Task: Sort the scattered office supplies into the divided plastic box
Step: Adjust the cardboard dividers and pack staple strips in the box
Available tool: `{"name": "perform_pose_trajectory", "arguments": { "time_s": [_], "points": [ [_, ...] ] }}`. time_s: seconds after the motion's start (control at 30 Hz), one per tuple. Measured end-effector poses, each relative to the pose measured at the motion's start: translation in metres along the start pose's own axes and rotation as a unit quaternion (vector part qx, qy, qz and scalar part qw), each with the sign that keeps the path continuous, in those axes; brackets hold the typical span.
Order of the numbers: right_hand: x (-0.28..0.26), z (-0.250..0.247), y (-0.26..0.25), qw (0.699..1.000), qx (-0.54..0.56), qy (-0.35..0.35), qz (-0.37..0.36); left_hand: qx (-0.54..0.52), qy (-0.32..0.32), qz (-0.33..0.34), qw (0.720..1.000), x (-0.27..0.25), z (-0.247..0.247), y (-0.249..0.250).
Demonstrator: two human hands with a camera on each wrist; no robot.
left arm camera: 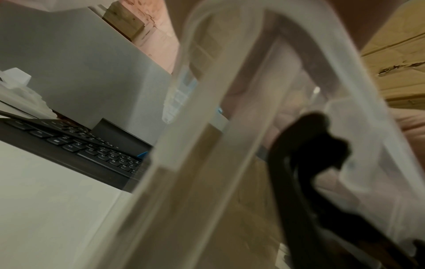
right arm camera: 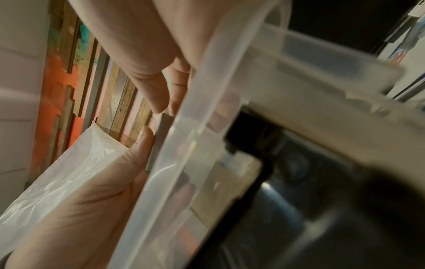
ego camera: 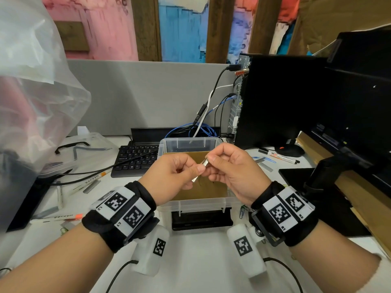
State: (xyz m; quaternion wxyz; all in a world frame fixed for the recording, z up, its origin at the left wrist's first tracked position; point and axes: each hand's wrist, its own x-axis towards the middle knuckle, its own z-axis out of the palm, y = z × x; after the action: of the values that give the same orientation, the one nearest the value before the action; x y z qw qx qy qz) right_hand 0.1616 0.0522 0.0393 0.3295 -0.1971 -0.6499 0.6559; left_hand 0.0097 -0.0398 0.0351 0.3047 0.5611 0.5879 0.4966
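Note:
Over the clear plastic box (ego camera: 196, 205), which has a brown cardboard divider (ego camera: 201, 192), both hands hold one silver staple strip (ego camera: 201, 168). My left hand (ego camera: 191, 171) pinches its lower end and my right hand (ego camera: 213, 163) pinches its upper end. In the right wrist view the staple strip (right arm camera: 161, 138) shows between thumb and fingertips just behind the box rim (right arm camera: 184, 145). The left wrist view is filled by the blurred box wall (left arm camera: 207, 127) and its black latch (left arm camera: 310, 163). What lies inside the box is hidden.
Right of the box lie staple strips (ego camera: 265, 166), a blue paper clip (ego camera: 269, 159) and a marker (ego camera: 281, 156). Left of it are markers (ego camera: 93, 178), a staple strip (ego camera: 91, 186), the box lid (ego camera: 84, 151) and a plastic bag (ego camera: 31, 81). Behind stand a keyboard (ego camera: 137, 159) and a computer tower (ego camera: 275, 98).

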Motion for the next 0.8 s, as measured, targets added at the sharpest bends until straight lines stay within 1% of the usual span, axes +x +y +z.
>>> {"name": "perform_pose_trajectory", "arguments": {
  "time_s": [0.13,0.3,0.33,0.4,0.47,0.5,0.6,0.67,0.8],
  "points": [
    [0.0,0.001,0.0,1.0,-0.009,0.004,0.003,0.006,0.009,-0.006,1.0,0.0,0.001,0.001],
    [0.0,0.002,-0.003,1.0,-0.026,0.01,0.002,-0.021,-0.01,-0.017,1.0,-0.001,-0.001,0.003],
    [-0.001,0.003,-0.003,0.999,-0.045,0.013,-0.005,-0.027,-0.016,-0.02,0.999,0.0,-0.003,0.004],
    [-0.005,0.005,-0.005,0.992,-0.12,0.017,-0.027,-0.053,-0.017,-0.034,0.998,0.002,-0.006,0.005],
    [-0.012,0.008,-0.009,0.974,-0.221,0.002,-0.048,-0.095,-0.003,-0.05,0.994,0.002,-0.009,0.01],
    [-0.015,0.009,-0.012,0.958,-0.279,-0.014,-0.059,-0.111,0.002,-0.054,0.992,0.003,-0.01,0.012],
    [-0.022,0.013,-0.022,0.898,-0.428,-0.051,-0.085,-0.133,-0.002,-0.055,0.99,0.002,-0.014,0.019],
    [-0.024,0.016,-0.029,0.871,-0.477,-0.044,-0.103,-0.144,-0.012,-0.05,0.988,0.001,-0.017,0.024],
    [-0.02,0.021,-0.043,0.829,-0.533,-0.017,-0.168,-0.151,-0.035,-0.03,0.987,0.0,-0.018,0.031]
  ]
}}
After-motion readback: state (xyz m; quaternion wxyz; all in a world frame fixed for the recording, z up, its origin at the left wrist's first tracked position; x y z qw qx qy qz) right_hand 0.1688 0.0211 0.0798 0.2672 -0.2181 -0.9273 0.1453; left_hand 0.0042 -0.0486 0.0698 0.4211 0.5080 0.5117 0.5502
